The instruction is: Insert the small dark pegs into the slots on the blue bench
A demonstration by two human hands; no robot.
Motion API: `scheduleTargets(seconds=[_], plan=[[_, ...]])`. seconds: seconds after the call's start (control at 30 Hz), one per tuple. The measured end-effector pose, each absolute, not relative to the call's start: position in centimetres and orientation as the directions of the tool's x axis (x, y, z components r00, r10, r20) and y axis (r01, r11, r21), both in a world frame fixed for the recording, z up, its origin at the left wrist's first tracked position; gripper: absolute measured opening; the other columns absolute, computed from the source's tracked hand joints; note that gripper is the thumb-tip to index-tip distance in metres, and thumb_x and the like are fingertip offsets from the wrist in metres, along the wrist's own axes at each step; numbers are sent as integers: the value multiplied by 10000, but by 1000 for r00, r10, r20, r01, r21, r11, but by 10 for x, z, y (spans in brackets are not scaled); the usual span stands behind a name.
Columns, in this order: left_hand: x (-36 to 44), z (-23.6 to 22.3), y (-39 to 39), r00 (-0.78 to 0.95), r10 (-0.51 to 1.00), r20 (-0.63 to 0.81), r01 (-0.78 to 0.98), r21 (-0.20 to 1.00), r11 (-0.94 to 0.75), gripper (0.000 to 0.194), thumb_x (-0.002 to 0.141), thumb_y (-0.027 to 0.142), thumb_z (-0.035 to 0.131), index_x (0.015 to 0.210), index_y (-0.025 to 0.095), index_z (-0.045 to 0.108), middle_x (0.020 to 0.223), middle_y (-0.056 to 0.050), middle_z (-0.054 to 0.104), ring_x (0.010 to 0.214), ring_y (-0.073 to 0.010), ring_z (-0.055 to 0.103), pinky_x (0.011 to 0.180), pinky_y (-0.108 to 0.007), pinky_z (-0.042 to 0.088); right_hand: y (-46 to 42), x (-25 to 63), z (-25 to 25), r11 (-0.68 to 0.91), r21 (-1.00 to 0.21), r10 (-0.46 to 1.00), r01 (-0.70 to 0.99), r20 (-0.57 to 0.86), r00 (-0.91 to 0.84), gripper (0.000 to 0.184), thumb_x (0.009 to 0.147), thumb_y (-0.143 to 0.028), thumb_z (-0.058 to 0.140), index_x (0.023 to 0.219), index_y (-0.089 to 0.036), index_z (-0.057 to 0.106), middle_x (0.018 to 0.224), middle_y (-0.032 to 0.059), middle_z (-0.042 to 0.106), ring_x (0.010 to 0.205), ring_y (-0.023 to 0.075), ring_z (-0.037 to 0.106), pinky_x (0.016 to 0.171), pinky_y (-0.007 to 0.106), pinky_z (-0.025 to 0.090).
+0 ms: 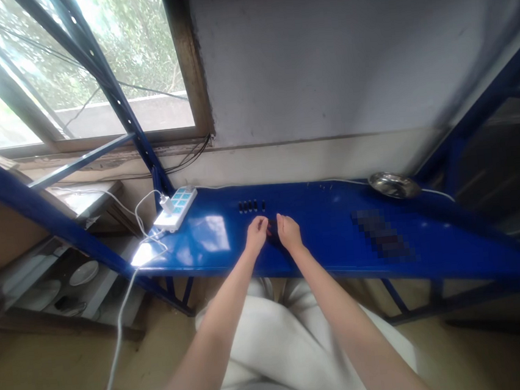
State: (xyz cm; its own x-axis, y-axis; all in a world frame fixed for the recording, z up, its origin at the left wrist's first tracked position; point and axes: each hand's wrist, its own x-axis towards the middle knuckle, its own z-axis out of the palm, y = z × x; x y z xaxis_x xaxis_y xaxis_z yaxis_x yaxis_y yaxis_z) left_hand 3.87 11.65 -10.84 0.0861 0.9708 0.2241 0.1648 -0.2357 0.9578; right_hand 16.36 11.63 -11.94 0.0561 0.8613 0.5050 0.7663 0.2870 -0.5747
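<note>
My left hand [256,233] and my right hand [288,231] meet over the blue metal shelf [319,238], fingers curled together around a small dark object [271,227] that I cannot make out. Just beyond the hands stands a short row of several small black parts [250,206] on the shelf. My forearms reach forward from my lap in white trousers.
A white power strip [176,208] with a plugged charger and white cable lies at the shelf's left end. A metal dish [394,184] sits at the back right. A blurred patch [383,235] is on the shelf to the right. Blue rack struts cross the window on the left.
</note>
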Motion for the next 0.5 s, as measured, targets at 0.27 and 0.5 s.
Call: scheduleTargets(seconds=[0.27,0.5], plan=[[40,-116,120,50,977,207,206,955,-213,352,869,448,358,688,172,479,615,0,527,533,-109,493,590,-252,400,120,162,-123,371,-433,768,821,640,-9,537,939,-389,110,598,-195,476,576,62,535,557,159,473,585,283,367],[39,-119,121,25,988,155,191,969,-157,432,844,520,353,629,166,476,567,0,496,535,-116,492,569,-249,395,118,161,-120,397,-457,779,796,627,-29,521,940,-375,123,594,-199,470,578,65,543,557,164,485,573,292,372]])
